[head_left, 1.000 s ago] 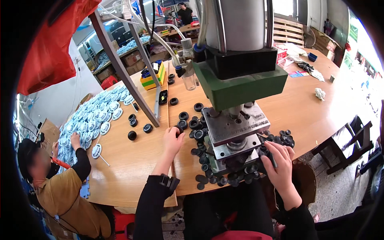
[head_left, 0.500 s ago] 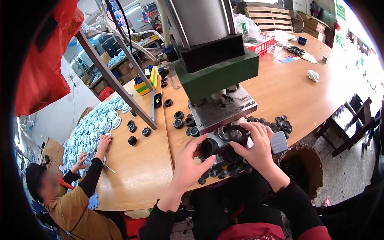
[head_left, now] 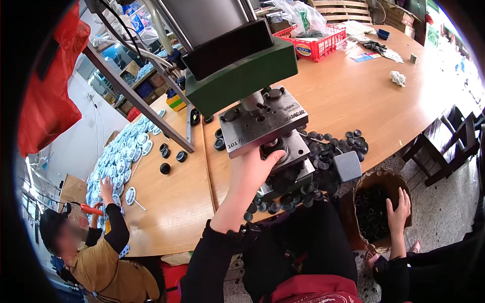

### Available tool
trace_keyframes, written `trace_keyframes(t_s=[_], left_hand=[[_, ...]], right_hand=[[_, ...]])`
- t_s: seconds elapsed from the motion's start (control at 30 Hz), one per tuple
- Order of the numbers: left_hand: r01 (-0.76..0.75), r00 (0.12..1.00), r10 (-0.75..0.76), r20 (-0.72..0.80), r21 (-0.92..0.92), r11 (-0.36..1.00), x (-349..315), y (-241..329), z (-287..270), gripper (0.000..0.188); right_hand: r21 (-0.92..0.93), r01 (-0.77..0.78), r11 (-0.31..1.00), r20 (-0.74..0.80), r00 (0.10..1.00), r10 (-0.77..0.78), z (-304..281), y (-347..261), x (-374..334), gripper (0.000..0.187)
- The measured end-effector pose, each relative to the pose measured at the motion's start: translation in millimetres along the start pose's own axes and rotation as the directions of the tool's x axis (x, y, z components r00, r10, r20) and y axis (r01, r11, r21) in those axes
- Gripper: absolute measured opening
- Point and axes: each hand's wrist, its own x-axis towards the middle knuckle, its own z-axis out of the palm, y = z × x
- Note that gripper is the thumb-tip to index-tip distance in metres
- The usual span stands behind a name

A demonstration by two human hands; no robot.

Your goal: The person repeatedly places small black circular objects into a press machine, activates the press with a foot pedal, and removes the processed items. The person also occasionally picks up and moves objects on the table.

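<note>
My left hand (head_left: 251, 170) reaches under the upper steel plate (head_left: 265, 122) of a press, its thumb against a black ring-shaped part (head_left: 274, 150) on the lower steel die (head_left: 299, 149). The plate and the hand itself hide most of its fingers. Out to the right, my right hand (head_left: 399, 211) hangs over a cardboard box (head_left: 399, 181) holding many black rings (head_left: 373, 207). Its fingers are spread, with nothing in them.
Black round pieces (head_left: 323, 164) lie heaped around the die, beside a grey pedal-like pad (head_left: 347, 167). A co-worker (head_left: 101, 257) sits at left by a pile of pale blue parts (head_left: 116, 156). A red crate (head_left: 316, 48) and dark stool (head_left: 444, 151) stand farther right.
My right hand has left the die and swung right and down over the box, without the black ring it held. My left hand has moved its black ring in under the plate.
</note>
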Motion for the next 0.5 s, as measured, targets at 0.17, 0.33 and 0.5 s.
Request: trace_keyframes(t_s=[0.17, 0.33, 0.5], left_hand=[[-0.072, 0.987, 0.063, -0.150, -0.055, 0.996, -16.2, 5.5, 11.5, 0.045], [-0.032, 0.980, -0.010, -0.200, -0.205, 0.978, -30.9, 7.2, 11.2, 0.052], [0.039, 0.963, -0.084, -0.258, -0.176, 0.984, -65.5, -26.3, -17.6, 0.052]], right_hand=[[0.230, 0.315, 0.921, -0.110, 0.948, -0.297, -18.0, -118.6, 39.3, 0.053], [0.118, 0.503, 0.856, 0.007, 0.862, -0.507, 6.8, -191.0, 55.6, 0.052], [-0.028, 0.507, 0.861, 0.086, 0.860, -0.503, 26.5, -200.4, 57.1, 0.047]])
